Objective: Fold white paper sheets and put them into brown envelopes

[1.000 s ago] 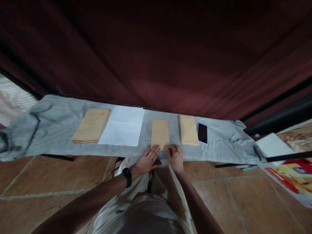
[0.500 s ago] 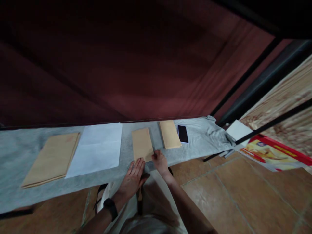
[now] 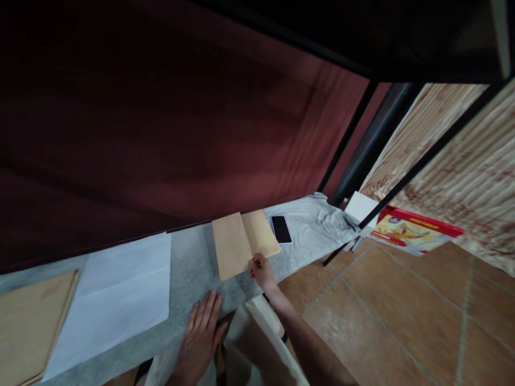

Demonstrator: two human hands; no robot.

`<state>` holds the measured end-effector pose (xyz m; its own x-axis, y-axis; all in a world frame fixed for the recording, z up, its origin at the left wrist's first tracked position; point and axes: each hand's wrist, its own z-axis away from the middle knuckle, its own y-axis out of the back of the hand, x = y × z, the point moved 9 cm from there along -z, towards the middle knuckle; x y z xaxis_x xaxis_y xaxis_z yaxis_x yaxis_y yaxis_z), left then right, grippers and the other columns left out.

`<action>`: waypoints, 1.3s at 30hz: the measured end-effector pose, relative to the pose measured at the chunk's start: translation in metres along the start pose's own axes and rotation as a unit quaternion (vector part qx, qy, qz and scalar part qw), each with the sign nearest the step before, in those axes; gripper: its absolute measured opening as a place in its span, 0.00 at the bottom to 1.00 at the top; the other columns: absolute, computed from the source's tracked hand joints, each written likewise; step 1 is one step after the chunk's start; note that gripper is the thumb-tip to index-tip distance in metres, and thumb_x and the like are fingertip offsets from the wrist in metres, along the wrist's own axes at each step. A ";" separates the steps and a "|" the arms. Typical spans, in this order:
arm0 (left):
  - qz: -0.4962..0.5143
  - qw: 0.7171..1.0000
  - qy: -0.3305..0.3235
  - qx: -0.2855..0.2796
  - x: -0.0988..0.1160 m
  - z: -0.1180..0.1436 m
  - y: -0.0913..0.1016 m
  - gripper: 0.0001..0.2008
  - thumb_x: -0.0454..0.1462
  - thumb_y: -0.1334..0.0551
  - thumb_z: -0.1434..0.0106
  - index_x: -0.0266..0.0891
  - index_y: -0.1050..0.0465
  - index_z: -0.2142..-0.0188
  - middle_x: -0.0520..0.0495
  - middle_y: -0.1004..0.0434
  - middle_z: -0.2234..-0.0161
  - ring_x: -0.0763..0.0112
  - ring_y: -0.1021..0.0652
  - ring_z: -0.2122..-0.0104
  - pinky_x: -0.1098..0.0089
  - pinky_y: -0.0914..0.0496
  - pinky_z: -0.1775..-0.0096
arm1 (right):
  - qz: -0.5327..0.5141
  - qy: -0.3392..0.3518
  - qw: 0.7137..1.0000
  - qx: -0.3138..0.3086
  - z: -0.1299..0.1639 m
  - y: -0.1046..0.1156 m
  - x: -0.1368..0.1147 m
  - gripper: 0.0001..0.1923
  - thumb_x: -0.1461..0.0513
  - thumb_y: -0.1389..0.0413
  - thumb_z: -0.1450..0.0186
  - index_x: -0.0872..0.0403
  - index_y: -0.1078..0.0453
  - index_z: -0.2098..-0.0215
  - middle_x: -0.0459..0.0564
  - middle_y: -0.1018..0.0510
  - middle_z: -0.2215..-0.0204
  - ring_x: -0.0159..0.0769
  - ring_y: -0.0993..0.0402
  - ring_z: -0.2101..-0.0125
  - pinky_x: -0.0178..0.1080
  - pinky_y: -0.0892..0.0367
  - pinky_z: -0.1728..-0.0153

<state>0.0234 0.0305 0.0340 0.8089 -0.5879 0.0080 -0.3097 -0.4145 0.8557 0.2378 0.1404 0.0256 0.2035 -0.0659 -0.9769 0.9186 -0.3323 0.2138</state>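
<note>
My right hand pinches the near right corner of a brown envelope and holds it raised off the grey cloth, leaning over the left edge of a small stack of brown envelopes. My left hand lies flat with fingers spread on the cloth's near edge, holding nothing. A white sheet of paper lies to the left of it. Further left is a larger stack of brown envelopes.
A black phone lies right of the small envelope stack. A dark red curtain hangs behind the cloth-covered surface. At the right are a black metal frame, a white card and a red and yellow box over tiled floor.
My right hand has lifted the single envelope and carried it right, onto the edge of the small stack. My left hand has come off the envelope. The camera has swung right.
</note>
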 end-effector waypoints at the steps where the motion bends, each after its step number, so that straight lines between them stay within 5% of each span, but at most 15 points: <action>1: -0.007 1.000 -0.005 0.002 0.000 0.000 -0.001 0.35 0.47 0.50 0.28 0.40 0.60 0.27 0.38 0.41 0.31 0.53 0.36 0.34 0.48 0.44 0.34 | -0.009 0.001 1.000 0.009 -0.006 0.010 -0.001 0.07 0.56 0.49 0.35 0.51 0.34 0.64 0.43 0.29 0.80 0.34 0.31 0.84 0.33 0.36 0.85; 9: -0.016 1.000 -0.012 0.011 0.000 0.000 -0.003 0.35 0.46 0.51 0.28 0.40 0.61 0.27 0.38 0.38 0.33 0.53 0.35 0.34 0.47 0.46 0.34 | 0.007 -0.002 0.998 0.065 -0.045 0.074 -0.002 0.11 0.53 0.52 0.34 0.51 0.35 0.66 0.40 0.32 0.80 0.31 0.33 0.84 0.32 0.36 0.83; 16: -0.028 1.000 -0.007 0.007 0.000 0.003 -0.007 0.35 0.46 0.51 0.28 0.41 0.61 0.27 0.39 0.38 0.33 0.54 0.35 0.34 0.47 0.47 0.33 | 0.108 -0.015 0.990 0.089 -0.052 0.097 0.002 0.11 0.57 0.53 0.32 0.52 0.31 0.62 0.40 0.30 0.83 0.34 0.30 0.83 0.32 0.37 0.82; 26: -0.040 0.999 -0.007 -0.025 0.003 0.002 -0.006 0.34 0.46 0.48 0.29 0.40 0.55 0.28 0.40 0.37 0.33 0.55 0.33 0.35 0.50 0.42 0.35 | 0.301 0.006 0.945 0.126 -0.035 0.113 -0.014 0.14 0.58 0.48 0.29 0.57 0.29 0.50 0.57 0.19 0.66 0.43 0.20 0.64 0.36 0.34 0.66; 30: -0.037 0.999 0.036 -0.004 -0.010 0.000 0.011 0.35 0.46 0.48 0.29 0.40 0.58 0.27 0.40 0.40 0.31 0.56 0.36 0.33 0.52 0.41 0.34 | 0.375 0.063 0.919 0.103 -0.019 0.097 -0.021 0.17 0.57 0.55 0.26 0.57 0.33 0.45 0.57 0.19 0.63 0.44 0.20 0.65 0.39 0.32 0.65; 35: -0.089 0.970 0.220 0.059 -0.086 0.011 0.043 0.36 0.50 0.53 0.28 0.36 0.59 0.27 0.32 0.52 0.28 0.48 0.49 0.29 0.40 0.48 0.34 | 0.290 0.230 0.929 -0.028 0.021 0.033 -0.022 0.16 0.61 0.56 0.26 0.54 0.34 0.44 0.57 0.22 0.54 0.43 0.21 0.56 0.43 0.28 0.56; 39: -0.121 0.944 0.304 -0.043 -0.140 0.032 0.036 0.37 0.54 0.52 0.30 0.30 0.44 0.32 0.27 0.42 0.32 0.43 0.41 0.32 0.40 0.42 0.38 | 0.284 0.307 0.905 -0.075 0.051 -0.011 -0.016 0.17 0.65 0.55 0.27 0.51 0.34 0.43 0.55 0.24 0.51 0.43 0.25 0.50 0.46 0.29 0.49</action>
<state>-0.1172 0.0761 0.0470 0.9962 0.0351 0.0792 -0.0578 -0.4126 0.9091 0.2076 0.0971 0.0385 0.7655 0.3648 -0.5300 0.6323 -0.2743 0.7245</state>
